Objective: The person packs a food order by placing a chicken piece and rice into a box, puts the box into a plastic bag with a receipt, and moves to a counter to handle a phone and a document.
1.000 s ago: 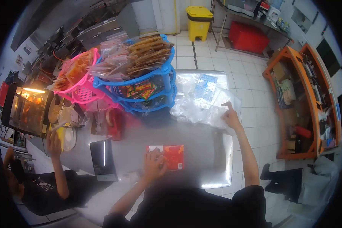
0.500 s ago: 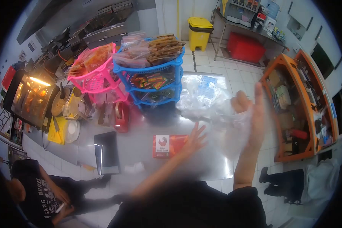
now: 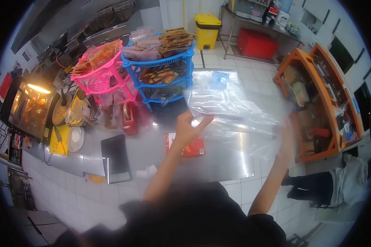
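Note:
A clear plastic bag (image 3: 235,109) is spread out above the right part of the steel table, its near side stretched between my hands. My left hand (image 3: 188,131) holds the bag's left edge, thumb pointing right along the plastic. At the bag's right end is my right hand (image 3: 285,138), smeared by motion, with the plastic drawn to its fingers. Below my left hand lies a red box (image 3: 196,149) with a white label, partly covered by hand and wrist. A pale blue printed patch (image 3: 220,78) shows at the bag's far end.
Blue tiered baskets (image 3: 158,61) and a pink basket stand (image 3: 103,82) hold packets at the back. Left of the box are a red tape dispenser (image 3: 130,119), a dark tablet (image 3: 115,158) and a yellow cutting board (image 3: 59,142). An orange cabinet (image 3: 301,156) stands at right.
My left hand has gone from over the red box to the bag's left edge. The crumpled bag is now spread out. My right hand has moved slightly right and lower.

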The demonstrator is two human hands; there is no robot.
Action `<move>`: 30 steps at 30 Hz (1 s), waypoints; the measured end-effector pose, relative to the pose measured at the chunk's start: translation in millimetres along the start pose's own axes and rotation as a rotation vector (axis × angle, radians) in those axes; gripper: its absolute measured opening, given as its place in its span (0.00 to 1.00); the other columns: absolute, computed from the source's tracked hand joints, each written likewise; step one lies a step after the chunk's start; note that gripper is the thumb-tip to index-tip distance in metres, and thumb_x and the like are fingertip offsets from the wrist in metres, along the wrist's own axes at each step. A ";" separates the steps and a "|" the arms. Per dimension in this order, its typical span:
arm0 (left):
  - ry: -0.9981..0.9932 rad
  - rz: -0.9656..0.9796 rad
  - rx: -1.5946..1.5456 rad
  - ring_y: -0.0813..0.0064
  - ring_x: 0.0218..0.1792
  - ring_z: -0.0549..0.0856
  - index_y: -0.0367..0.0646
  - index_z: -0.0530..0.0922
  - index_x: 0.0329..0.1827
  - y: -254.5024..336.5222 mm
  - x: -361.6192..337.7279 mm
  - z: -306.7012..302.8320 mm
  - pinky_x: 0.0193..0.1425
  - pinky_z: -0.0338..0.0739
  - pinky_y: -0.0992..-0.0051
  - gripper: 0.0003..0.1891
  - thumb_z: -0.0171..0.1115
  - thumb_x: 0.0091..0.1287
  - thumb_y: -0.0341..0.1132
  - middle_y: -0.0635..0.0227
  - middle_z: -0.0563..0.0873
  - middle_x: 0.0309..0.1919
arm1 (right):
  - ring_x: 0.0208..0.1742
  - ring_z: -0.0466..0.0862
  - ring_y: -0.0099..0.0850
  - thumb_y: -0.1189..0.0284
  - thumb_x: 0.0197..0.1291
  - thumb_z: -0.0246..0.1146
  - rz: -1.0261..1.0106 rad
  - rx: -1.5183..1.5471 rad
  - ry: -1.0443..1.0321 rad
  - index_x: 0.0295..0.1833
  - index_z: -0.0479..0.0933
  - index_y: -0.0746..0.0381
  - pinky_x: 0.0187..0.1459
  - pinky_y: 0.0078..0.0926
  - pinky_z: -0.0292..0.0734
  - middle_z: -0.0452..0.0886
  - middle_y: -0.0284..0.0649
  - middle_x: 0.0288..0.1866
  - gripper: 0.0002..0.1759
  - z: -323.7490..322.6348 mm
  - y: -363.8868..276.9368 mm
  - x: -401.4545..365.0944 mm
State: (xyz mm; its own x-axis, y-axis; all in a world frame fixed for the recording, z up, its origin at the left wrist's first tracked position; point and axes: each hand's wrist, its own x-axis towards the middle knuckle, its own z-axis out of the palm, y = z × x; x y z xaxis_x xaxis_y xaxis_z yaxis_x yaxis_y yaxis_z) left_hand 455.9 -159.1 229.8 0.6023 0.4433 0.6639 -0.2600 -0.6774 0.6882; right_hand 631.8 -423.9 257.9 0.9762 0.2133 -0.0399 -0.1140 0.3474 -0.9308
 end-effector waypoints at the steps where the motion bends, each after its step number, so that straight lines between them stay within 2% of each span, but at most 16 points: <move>1: -0.041 -0.319 -0.350 0.70 0.46 0.83 0.35 0.83 0.41 3.0 -4.8 5.8 0.50 0.77 0.68 0.13 0.70 0.61 0.36 0.61 0.86 0.41 | 0.46 0.78 0.27 0.77 0.67 0.55 0.018 -0.132 -0.095 0.72 0.58 0.56 0.52 0.27 0.79 0.78 0.42 0.51 0.28 -8.8 6.7 0.9; 2: -0.079 -0.640 -0.699 0.71 0.36 0.86 0.35 0.84 0.34 5.3 -8.8 12.5 0.40 0.81 0.69 0.13 0.73 0.58 0.38 0.61 0.87 0.34 | 0.46 0.78 0.27 0.77 0.67 0.55 0.022 -0.131 -0.087 0.72 0.58 0.56 0.52 0.27 0.79 0.78 0.42 0.51 0.28 -15.7 12.2 2.9; 3: -0.079 -0.691 -0.398 0.76 0.21 0.83 0.36 0.81 0.26 1.8 -12.3 20.7 0.26 0.79 0.73 0.18 0.75 0.57 0.44 0.65 0.85 0.22 | 0.44 0.78 0.25 0.77 0.67 0.55 -0.037 -0.239 0.012 0.70 0.58 0.57 0.47 0.24 0.78 0.78 0.42 0.48 0.27 -19.4 15.3 4.8; 5: -0.092 -0.689 -0.174 0.76 0.21 0.83 0.37 0.79 0.25 -3.2 -20.9 32.7 0.27 0.79 0.74 0.20 0.75 0.56 0.46 0.66 0.84 0.20 | 0.41 0.78 0.23 0.77 0.67 0.56 -0.095 -0.352 0.112 0.69 0.59 0.57 0.43 0.22 0.77 0.79 0.41 0.46 0.27 -25.6 20.9 3.1; 7: -0.201 -0.761 0.000 0.76 0.23 0.84 0.35 0.81 0.31 -9.8 -26.6 48.6 0.28 0.78 0.77 0.22 0.74 0.57 0.49 0.66 0.85 0.21 | 0.35 0.78 0.20 0.77 0.65 0.58 -0.659 -0.849 0.301 0.66 0.59 0.57 0.36 0.18 0.73 0.79 0.40 0.44 0.26 -18.3 28.3 -10.5; 8: -0.196 -0.770 -0.003 0.76 0.23 0.84 0.35 0.81 0.31 -10.7 -35.7 65.4 0.28 0.78 0.77 0.22 0.74 0.57 0.49 0.66 0.85 0.21 | 0.33 0.77 0.20 0.77 0.62 0.61 -0.505 -0.862 0.101 0.66 0.60 0.57 0.34 0.18 0.72 0.79 0.40 0.44 0.28 -8.1 39.9 -23.7; 10: -0.216 -1.051 -1.060 0.77 0.23 0.81 0.34 0.83 0.41 -9.8 -56.2 94.3 0.27 0.76 0.75 0.19 0.69 0.63 0.45 0.69 0.85 0.27 | 0.29 0.77 0.20 0.77 0.54 0.70 -0.200 -0.735 -0.228 0.64 0.60 0.56 0.32 0.18 0.73 0.78 0.39 0.40 0.35 34.1 59.0 -64.5; 14: -0.284 -0.881 -0.887 0.80 0.27 0.82 0.35 0.84 0.44 -15.0 -70.4 99.2 0.27 0.74 0.77 0.19 0.70 0.62 0.44 0.68 0.85 0.29 | 0.30 0.79 0.22 0.82 0.47 0.73 -0.085 -0.432 -0.291 0.63 0.61 0.58 0.32 0.15 0.75 0.78 0.40 0.35 0.39 38.2 91.2 -72.2; 17: -0.319 -0.965 -0.686 0.83 0.28 0.79 0.36 0.83 0.36 -15.0 -72.9 94.5 0.28 0.73 0.79 0.17 0.75 0.57 0.43 0.70 0.83 0.27 | 0.30 0.79 0.21 0.83 0.47 0.72 0.012 -0.409 -0.317 0.62 0.61 0.60 0.32 0.14 0.75 0.78 0.40 0.33 0.38 33.1 85.6 -73.1; 19: -0.390 -0.834 -0.126 0.84 0.25 0.74 0.40 0.77 0.23 -6.1 -60.7 86.4 0.27 0.68 0.79 0.18 0.80 0.50 0.42 0.74 0.78 0.21 | 0.29 0.79 0.21 0.83 0.47 0.72 0.013 -0.425 -0.312 0.61 0.61 0.61 0.32 0.15 0.75 0.78 0.40 0.32 0.37 28.7 79.1 -70.8; 22: -0.349 -0.633 -0.036 0.84 0.22 0.69 0.44 0.68 0.17 -5.7 -50.7 57.5 0.25 0.63 0.78 0.24 0.82 0.43 0.40 0.77 0.71 0.17 | 0.29 0.77 0.20 0.85 0.47 0.68 -0.140 -0.574 -0.316 0.60 0.63 0.62 0.33 0.16 0.74 0.77 0.38 0.31 0.34 20.0 62.9 -66.8; 24: -0.220 -0.461 0.023 0.69 0.20 0.72 0.40 0.67 0.20 -25.0 -45.4 14.3 0.26 0.67 0.67 0.23 0.79 0.43 0.38 0.65 0.74 0.17 | 0.29 0.76 0.20 0.87 0.47 0.64 -0.574 -0.796 -0.105 0.59 0.64 0.61 0.35 0.18 0.73 0.77 0.37 0.31 0.32 5.4 53.8 -55.2; 25: -0.074 -0.352 0.203 0.66 0.23 0.75 0.40 0.70 0.23 -18.7 -36.9 -9.1 0.29 0.69 0.67 0.18 0.76 0.47 0.34 0.63 0.77 0.23 | 0.29 0.76 0.20 0.87 0.47 0.64 -0.571 -0.796 -0.105 0.59 0.64 0.61 0.35 0.18 0.73 0.77 0.37 0.31 0.32 0.5 52.3 -50.0; 27: 0.093 -0.366 0.305 0.69 0.27 0.77 0.40 0.72 0.29 -3.8 -18.1 -51.7 0.31 0.71 0.70 0.14 0.73 0.51 0.29 0.65 0.80 0.28 | 0.34 0.77 0.22 0.88 0.47 0.61 -0.607 -0.875 0.207 0.62 0.63 0.60 0.38 0.19 0.75 0.77 0.37 0.38 0.34 1.1 49.4 -42.9; 28: 0.094 -0.363 0.309 0.69 0.27 0.77 0.40 0.72 0.29 -3.4 -16.0 -56.1 0.31 0.71 0.70 0.14 0.73 0.51 0.29 0.65 0.80 0.28 | 0.34 0.77 0.22 0.88 0.47 0.61 -0.608 -0.870 0.206 0.62 0.63 0.60 0.38 0.19 0.75 0.77 0.37 0.38 0.34 8.9 48.6 -40.4; 30: 0.237 -0.499 0.010 0.85 0.28 0.74 0.41 0.75 0.35 -3.2 -14.6 -64.0 0.30 0.71 0.78 0.12 0.72 0.53 0.26 0.74 0.79 0.28 | 0.43 0.78 0.26 0.86 0.48 0.62 -0.340 -0.572 -0.040 0.65 0.61 0.58 0.45 0.23 0.77 0.74 0.41 0.48 0.37 33.4 48.7 -38.6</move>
State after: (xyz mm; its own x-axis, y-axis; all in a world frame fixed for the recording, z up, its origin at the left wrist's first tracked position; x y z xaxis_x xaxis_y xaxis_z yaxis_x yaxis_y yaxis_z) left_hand 399.7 -125.8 236.6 0.4636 0.8315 0.3061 0.0214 -0.3559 0.9343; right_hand 582.3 -384.8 226.2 0.9314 0.2154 0.2933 0.3260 -0.1358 -0.9356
